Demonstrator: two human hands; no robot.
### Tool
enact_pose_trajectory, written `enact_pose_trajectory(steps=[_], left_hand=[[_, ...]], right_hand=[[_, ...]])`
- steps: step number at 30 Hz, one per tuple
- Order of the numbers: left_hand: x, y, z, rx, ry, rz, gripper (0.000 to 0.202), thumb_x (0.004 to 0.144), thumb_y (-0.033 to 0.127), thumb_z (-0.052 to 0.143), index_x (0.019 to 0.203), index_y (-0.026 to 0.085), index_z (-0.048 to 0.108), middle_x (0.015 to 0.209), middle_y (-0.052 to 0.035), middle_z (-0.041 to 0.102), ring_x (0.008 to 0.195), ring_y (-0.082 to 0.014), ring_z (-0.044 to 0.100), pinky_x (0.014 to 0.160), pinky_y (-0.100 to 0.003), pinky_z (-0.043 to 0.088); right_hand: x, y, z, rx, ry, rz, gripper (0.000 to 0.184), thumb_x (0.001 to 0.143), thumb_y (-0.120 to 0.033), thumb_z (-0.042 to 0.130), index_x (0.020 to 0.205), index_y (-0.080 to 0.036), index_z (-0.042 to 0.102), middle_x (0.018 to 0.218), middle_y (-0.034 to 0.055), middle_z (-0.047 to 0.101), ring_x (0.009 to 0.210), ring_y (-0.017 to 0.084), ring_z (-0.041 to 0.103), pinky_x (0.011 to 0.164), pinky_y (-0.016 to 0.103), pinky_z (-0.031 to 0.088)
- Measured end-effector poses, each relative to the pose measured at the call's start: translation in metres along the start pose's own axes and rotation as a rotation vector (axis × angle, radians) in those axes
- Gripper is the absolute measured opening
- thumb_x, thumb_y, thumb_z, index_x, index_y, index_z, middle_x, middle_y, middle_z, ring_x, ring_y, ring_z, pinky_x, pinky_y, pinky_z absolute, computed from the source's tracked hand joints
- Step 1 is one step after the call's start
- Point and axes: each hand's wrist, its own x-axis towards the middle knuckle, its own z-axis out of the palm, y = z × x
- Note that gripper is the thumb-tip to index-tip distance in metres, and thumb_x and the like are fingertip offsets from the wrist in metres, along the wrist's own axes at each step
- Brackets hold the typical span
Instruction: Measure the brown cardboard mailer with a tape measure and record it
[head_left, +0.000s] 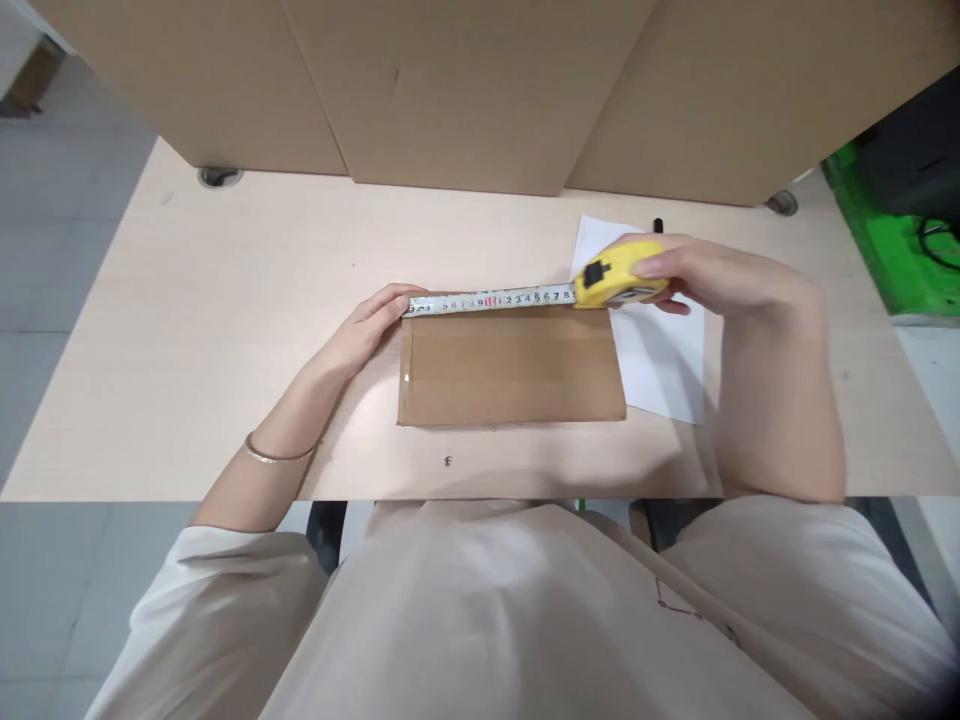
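A brown cardboard box (514, 370) lies flat on the table in front of me. My right hand (679, 265) is closed around the yellow case of a tape measure (619, 272) at the box's far right corner. From the case, the white numbered blade (517, 298) runs leftward along the box's far edge. At the far left corner, my left hand (379, 312) is closed with its fingertips on the blade's end; the hand rests against the box's side. Under the right hand and partly beneath the box is a white sheet of paper (664, 360).
Tall cardboard panels (465, 90) stand along the back of the pale wooden table (225, 270). A black pen (658, 226) pokes out behind my right hand. Round cable holes (220, 178) sit near the back corners. Beyond the right edge is a green surface (870, 220) with black equipment.
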Motion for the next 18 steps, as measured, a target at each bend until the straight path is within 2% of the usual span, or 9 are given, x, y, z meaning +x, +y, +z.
enact_pose_trajectory(steps=[2,5,10,14,18], left_hand=[[0.0,0.001,0.0,-0.019,0.003,-0.003,0.047,0.095,0.066,0.082,0.12,0.027,0.084,0.143,-0.0085,0.08,0.143,-0.0332,0.067,0.129,-0.05,0.047],[0.001,0.002,0.0,-0.018,0.007,-0.008,0.05,0.092,0.068,0.083,0.12,0.027,0.084,0.142,-0.0086,0.08,0.143,-0.0342,0.066,0.128,-0.05,0.048],[0.002,0.001,-0.002,-0.007,0.007,-0.023,0.052,0.09,0.069,0.085,0.12,0.027,0.085,0.141,-0.0079,0.081,0.143,-0.0349,0.067,0.129,-0.049,0.048],[0.003,0.0,-0.003,-0.007,0.004,-0.019,0.05,0.091,0.068,0.085,0.121,0.027,0.085,0.139,-0.0073,0.081,0.14,-0.0334,0.069,0.127,-0.047,0.049],[0.002,0.001,-0.003,0.001,0.006,-0.015,0.052,0.091,0.069,0.084,0.121,0.026,0.084,0.139,-0.0084,0.081,0.14,-0.0336,0.069,0.126,-0.048,0.05]], right_hand=[[-0.014,0.013,-0.015,0.023,0.052,0.085,0.019,0.089,-0.032,0.065,0.097,-0.019,0.076,0.083,0.0077,0.065,0.063,0.013,0.044,0.051,0.033,0.023],[-0.023,0.027,-0.024,0.103,0.147,0.229,0.016,0.087,-0.025,0.062,0.096,-0.019,0.074,0.082,0.0096,0.068,0.061,0.014,0.044,0.054,0.037,0.02],[-0.02,0.043,-0.021,0.176,0.204,0.321,0.016,0.085,-0.02,0.065,0.097,-0.018,0.076,0.081,0.01,0.069,0.059,0.014,0.039,0.055,0.038,0.02],[-0.018,0.047,-0.018,0.236,0.301,0.41,0.02,0.087,-0.016,0.065,0.104,-0.018,0.076,0.086,0.0108,0.072,0.064,0.015,0.05,0.057,0.034,0.028],[-0.017,0.046,-0.016,0.224,0.324,0.46,0.016,0.09,-0.018,0.066,0.102,-0.017,0.075,0.085,0.0119,0.073,0.064,0.014,0.051,0.058,0.032,0.031]])
